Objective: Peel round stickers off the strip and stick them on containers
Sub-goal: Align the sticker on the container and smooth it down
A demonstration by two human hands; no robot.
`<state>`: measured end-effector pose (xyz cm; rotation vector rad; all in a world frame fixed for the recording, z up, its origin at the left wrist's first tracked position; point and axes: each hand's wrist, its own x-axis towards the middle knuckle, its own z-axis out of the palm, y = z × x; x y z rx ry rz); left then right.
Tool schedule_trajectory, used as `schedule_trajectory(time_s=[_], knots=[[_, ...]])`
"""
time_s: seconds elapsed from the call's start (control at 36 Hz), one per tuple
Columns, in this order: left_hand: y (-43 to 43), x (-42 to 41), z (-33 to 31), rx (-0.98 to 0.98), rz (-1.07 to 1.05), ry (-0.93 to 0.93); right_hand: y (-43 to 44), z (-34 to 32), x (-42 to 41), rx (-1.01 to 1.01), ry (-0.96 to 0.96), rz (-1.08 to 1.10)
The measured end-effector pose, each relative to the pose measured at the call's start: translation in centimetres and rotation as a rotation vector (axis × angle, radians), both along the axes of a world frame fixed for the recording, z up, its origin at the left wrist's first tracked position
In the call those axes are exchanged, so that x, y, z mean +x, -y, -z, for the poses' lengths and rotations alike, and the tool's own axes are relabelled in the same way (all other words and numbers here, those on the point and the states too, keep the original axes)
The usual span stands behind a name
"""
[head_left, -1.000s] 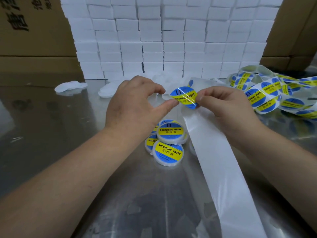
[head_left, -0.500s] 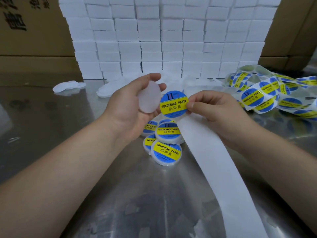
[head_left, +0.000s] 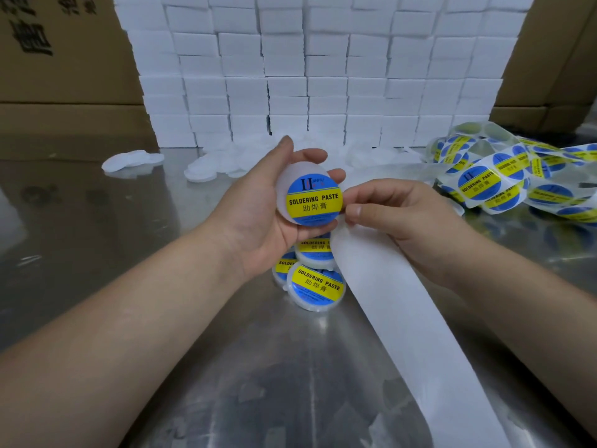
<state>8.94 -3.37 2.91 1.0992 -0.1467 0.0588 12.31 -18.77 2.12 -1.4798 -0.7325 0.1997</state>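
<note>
My left hand (head_left: pixel 255 202) grips a white round container (head_left: pixel 283 184) above the table, its face turned up. A blue and yellow "Soldering Paste" round sticker (head_left: pixel 313 202) lies on that face. My right hand (head_left: pixel 403 215) is just right of it, its forefinger and thumb tips at the sticker's right edge. The same hand's curled fingers hold the white backing strip (head_left: pixel 403 318), which runs down to the lower right. More of the strip, with several stickers on it (head_left: pixel 484 182), lies coiled at the right.
Three labelled containers (head_left: pixel 316 286) sit under my hands on the metal table (head_left: pixel 97 237). Bare white containers (head_left: pixel 135 160) lie scattered further back. A wall of white boxes (head_left: pixel 323 76) and brown cartons (head_left: pixel 64 59) closes off the far side.
The sticker came off the strip in my right hand. My left hand turned palm-up with a bare container, and the sticker now lies on that container's face.
</note>
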Motion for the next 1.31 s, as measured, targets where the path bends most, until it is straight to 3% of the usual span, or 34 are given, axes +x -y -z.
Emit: schedule_trajectory(time_s=[0.33, 1.31], knots=[[0.12, -0.01, 0.52, 0.075, -0.01, 0.111, 0.2, 0.12, 0.11, -0.03, 0.017, -0.003], [0.28, -0.12, 0.59, 0.147, -0.015, 0.105, 0.22, 0.11, 0.01, -0.069, 0.024, 0.044]])
